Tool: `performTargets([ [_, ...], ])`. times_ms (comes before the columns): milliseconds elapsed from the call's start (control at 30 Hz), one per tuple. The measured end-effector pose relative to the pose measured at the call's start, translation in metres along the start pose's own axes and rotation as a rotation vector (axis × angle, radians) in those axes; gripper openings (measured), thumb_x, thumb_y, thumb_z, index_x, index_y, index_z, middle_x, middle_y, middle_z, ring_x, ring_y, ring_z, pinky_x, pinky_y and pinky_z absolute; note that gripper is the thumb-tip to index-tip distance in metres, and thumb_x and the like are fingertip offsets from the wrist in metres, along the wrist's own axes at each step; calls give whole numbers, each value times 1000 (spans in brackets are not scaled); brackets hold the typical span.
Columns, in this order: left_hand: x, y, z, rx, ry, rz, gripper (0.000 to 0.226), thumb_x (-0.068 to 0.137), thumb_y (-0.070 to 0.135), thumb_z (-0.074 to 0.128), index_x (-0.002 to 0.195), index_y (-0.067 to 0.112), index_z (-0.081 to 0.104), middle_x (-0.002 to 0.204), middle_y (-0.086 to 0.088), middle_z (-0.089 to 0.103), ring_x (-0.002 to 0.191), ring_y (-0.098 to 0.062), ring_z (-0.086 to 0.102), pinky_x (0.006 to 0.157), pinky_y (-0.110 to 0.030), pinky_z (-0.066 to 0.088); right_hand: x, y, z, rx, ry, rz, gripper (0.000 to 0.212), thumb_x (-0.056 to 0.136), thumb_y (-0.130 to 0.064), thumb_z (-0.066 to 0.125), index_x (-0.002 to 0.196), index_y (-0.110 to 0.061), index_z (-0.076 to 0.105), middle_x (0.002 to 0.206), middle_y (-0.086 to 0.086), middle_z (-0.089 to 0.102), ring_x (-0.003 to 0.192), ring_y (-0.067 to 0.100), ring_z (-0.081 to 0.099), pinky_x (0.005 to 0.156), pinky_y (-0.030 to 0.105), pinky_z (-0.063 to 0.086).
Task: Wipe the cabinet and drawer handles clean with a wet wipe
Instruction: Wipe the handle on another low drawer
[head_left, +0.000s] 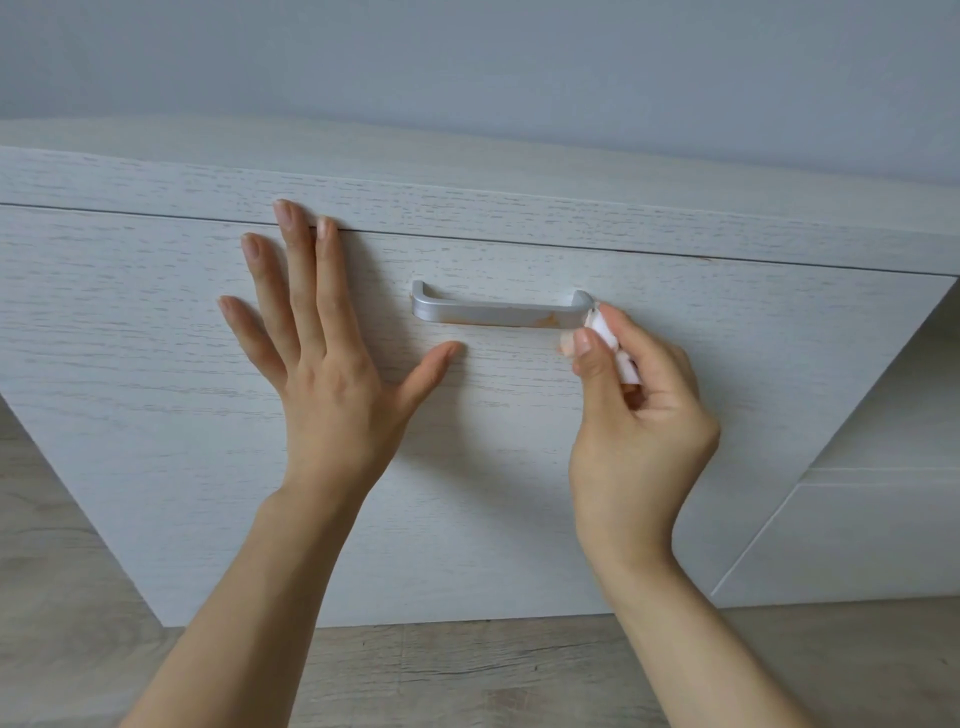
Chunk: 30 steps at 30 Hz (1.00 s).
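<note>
Whitewashed wood grain covers the drawer front (519, 467), with wood-look floor (467, 670) beneath. One silver handle (498, 310), smeared orange along its lower edge. My left hand (332, 374) lies flat, fingers spread, pressing the panel beside it. My right hand (639, 415) pinches one folded wet wipe (610, 340) against the handle's right end.

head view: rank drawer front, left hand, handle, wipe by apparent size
1. drawer front
2. left hand, though it is nearer the camera
3. handle
4. wipe, mostly hidden in the right hand, so its full size is unclear
</note>
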<state>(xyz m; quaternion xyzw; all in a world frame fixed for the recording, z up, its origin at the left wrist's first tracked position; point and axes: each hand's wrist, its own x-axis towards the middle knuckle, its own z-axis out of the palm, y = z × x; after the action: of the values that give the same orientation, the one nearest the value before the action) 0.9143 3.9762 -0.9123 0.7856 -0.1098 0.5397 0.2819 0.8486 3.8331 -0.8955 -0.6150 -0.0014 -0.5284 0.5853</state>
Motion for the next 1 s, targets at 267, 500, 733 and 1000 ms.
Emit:
performTargets([
  [267, 1, -2, 1, -3, 5, 0, 104, 82, 62, 63, 149, 3, 11, 155, -24, 11, 141, -40, -1, 109, -60, -4, 12, -2, -8, -19, -47, 14, 12, 92, -10, 59, 98, -13, 69, 77, -2, 66, 68, 0, 60, 69, 13, 46],
  [500, 0, -1, 1, -4, 4, 7, 102, 83, 61, 62, 149, 2, 11, 154, -26, 12, 140, -41, 0, 109, -62, -3, 3, -5, 0, -68, -24, -263, 22, 86, -5, 65, 108, -12, 66, 94, -2, 59, 83, 14, 67, 79, 29, 53],
  [733, 0, 0, -1, -2, 4, 7, 101, 83, 63, 59, 149, 1, 13, 153, -27, 14, 140, -41, 2, 109, -61, -1, 5, -3, 0, -162, -23, -295, 18, 85, -4, 67, 101, -13, 67, 90, -4, 60, 82, -11, 58, 79, 7, 43],
  [1000, 0, 1, 0, -3, 2, 2, 102, 82, 62, 61, 149, 0, 14, 154, -26, 14, 141, -40, 2, 110, -59, -2, 15, -1, -12, -263, -11, -389, 13, 85, -3, 67, 98, -3, 71, 88, 1, 56, 79, -10, 52, 79, 3, 38],
])
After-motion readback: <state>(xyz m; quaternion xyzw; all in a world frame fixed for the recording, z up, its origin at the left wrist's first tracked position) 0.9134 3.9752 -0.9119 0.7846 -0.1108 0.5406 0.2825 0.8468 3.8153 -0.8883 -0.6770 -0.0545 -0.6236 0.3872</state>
